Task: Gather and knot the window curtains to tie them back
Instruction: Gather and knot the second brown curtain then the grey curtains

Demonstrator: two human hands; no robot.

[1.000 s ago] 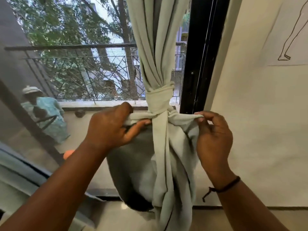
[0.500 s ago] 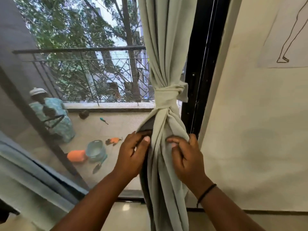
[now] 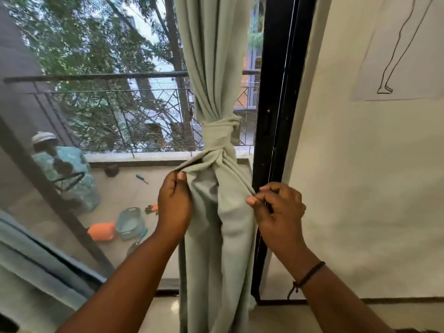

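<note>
left hand [image 3: 174, 204] pinching a fold of the pale green curtain [image 3: 221, 212] just below its knot [image 3: 219, 137] | right hand [image 3: 278, 212] pinching the opposite edge | curtain hanging knotted beside the black window frame [image 3: 276, 92]

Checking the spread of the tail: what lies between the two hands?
In the head view, only curtain cloth below the knot lies between the left hand and right hand; each pinches an edge.

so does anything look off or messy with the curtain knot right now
Nothing looks damaged. The knot is wrapped snugly around the gathered curtain. Below it, the left hand and right hand pinch the loose fabric's edges, pulling them apart, so it bunches unevenly for now.
</note>
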